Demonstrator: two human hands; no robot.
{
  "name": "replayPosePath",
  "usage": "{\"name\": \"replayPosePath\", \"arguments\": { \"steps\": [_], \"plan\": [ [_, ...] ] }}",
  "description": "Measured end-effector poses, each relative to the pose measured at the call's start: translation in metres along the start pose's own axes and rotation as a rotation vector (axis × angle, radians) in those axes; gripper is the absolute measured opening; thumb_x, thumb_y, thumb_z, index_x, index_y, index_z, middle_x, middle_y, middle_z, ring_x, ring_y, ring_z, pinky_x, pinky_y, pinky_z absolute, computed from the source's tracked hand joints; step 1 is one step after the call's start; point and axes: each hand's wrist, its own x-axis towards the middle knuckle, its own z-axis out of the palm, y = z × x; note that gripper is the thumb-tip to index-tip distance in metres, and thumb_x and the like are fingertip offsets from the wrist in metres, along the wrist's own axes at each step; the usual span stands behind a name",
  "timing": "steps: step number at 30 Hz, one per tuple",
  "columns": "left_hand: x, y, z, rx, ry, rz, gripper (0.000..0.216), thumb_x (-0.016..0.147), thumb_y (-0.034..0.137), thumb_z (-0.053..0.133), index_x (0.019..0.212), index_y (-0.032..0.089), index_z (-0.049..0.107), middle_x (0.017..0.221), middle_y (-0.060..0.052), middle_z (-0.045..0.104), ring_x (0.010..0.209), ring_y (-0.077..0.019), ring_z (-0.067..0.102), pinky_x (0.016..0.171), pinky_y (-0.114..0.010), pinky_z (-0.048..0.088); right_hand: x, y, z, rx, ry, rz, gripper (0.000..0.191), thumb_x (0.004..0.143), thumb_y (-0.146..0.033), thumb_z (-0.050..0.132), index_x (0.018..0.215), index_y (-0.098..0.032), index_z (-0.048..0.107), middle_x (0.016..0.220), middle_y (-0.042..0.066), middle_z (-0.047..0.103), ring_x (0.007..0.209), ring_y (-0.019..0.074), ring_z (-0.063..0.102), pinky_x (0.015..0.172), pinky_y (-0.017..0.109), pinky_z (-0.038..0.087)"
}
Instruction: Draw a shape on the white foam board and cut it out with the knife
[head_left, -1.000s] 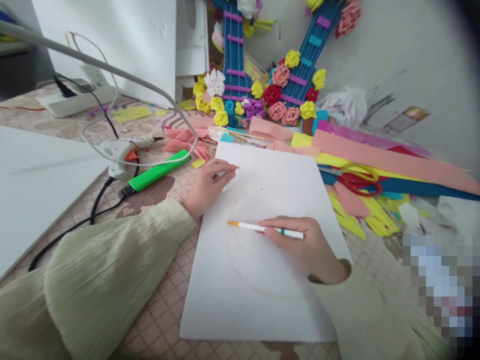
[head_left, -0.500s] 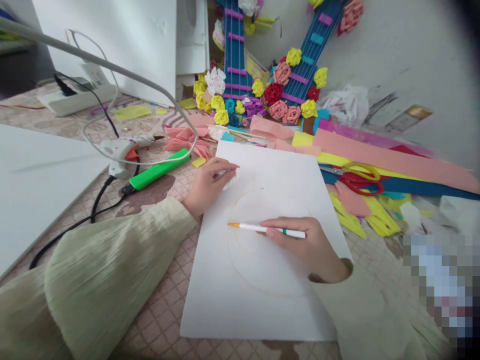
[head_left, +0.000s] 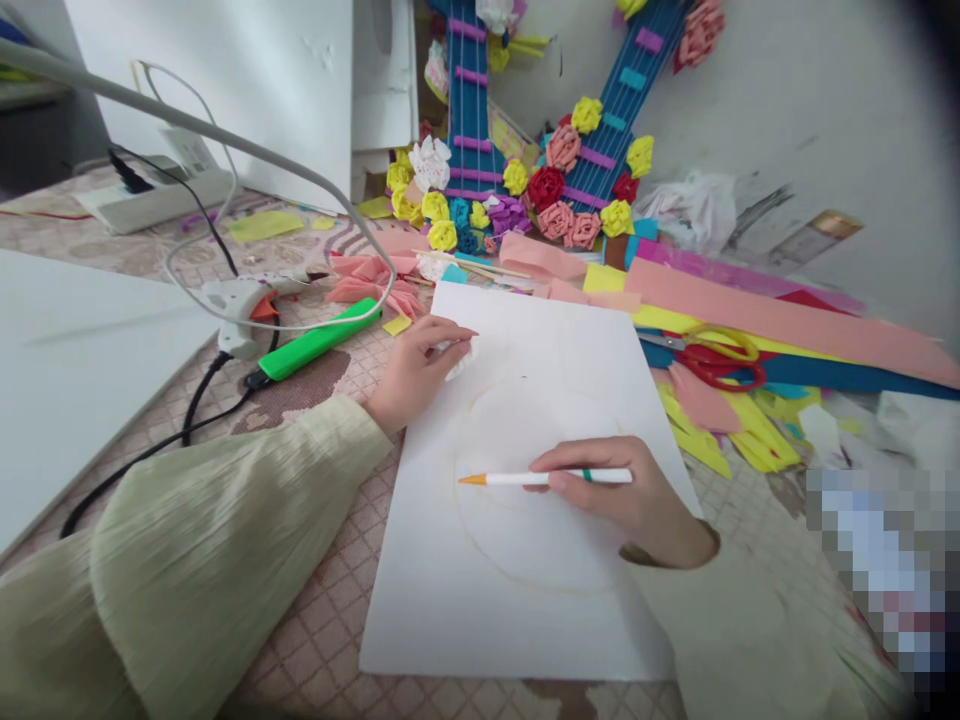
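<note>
Both hands gripping: right hand (head_left: 630, 505), pen (head_left: 525, 478) shifted lower; left hand (head_left: 412, 372), wad (head_left: 462, 360) unmoved.

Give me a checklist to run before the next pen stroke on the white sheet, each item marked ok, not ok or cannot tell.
1. Grip: right hand holds the white pen with orange tip and green band: ok.
2. Tip placement: the orange tip sits at the left side of the faint round outline; whether it touches the paper: cannot tell.
3. Sheet steadied: left hand rests on the upper left edge of the large white paper sheet, fingers curled over a small white crumpled scrap: ok.
4. Outline closed: the upper arc is too faint: cannot tell.
5. Drawing area uncluttered: red and yellow scissors lie beside the right edge: ok.
</note>
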Motion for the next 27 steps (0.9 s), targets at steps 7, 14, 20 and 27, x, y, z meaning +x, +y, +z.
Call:
{"name": "replayPosePath", "arguments": {
  "steps": [7, 14, 20, 27],
  "plan": [
    [0.001, -0.004, 0.0, 0.004, 0.004, -0.007, 0.013, 0.077, 0.024, 0.059, 0.084, 0.021, 0.069, 0.088, -0.005, 0.061, 0.08, -0.0158, 0.057, 0.062, -0.027, 0.041, -0.009, 0.002, -0.022, 0.457, 0.352, -0.125, 0.013, 0.064, -0.034, 0.066, 0.068, -0.023, 0.069, 0.054, 0.002, 0.061, 0.047, 0.0132, 0.05, 0.041, 0.026, 0.038],
    [0.001, 0.0, -0.003, 0.024, 0.013, 0.001, 0.013, 0.075, 0.026, 0.06, 0.083, 0.02, 0.069, 0.086, -0.005, 0.062, 0.082, -0.0168, 0.057, 0.072, -0.031, 0.043, -0.02, 0.003, -0.055, 0.715, 0.631, -0.218, 0.013, 0.065, -0.027, 0.058, 0.075, -0.026, 0.067, 0.051, -0.002, 0.046, 0.05, 0.0109, 0.043, 0.046, 0.025, 0.035],
    [0.0, 0.004, -0.005, 0.019, 0.033, 0.008, 0.014, 0.073, 0.031, 0.062, 0.079, 0.019, 0.068, 0.084, -0.005, 0.063, 0.082, -0.0175, 0.057, 0.075, -0.031, 0.044, -0.036, 0.017, -0.087, 0.962, 0.824, -0.281, 0.009, 0.064, -0.026, 0.056, 0.07, -0.022, 0.061, 0.056, -0.003, 0.039, 0.052, 0.0093, 0.04, 0.048, 0.025, 0.04],
    [-0.004, 0.01, -0.009, -0.015, 0.08, -0.027, 0.018, 0.07, 0.035, 0.063, 0.078, 0.018, 0.066, 0.087, -0.005, 0.062, 0.085, -0.0182, 0.057, 0.074, -0.03, 0.044, -0.058, 0.054, -0.075, 1.063, 0.829, -0.087, 0.012, 0.064, -0.029, 0.059, 0.067, -0.019, 0.052, 0.053, -0.007, 0.033, 0.045, 0.0068, 0.037, 0.046, 0.023, 0.042]
  ]
}}
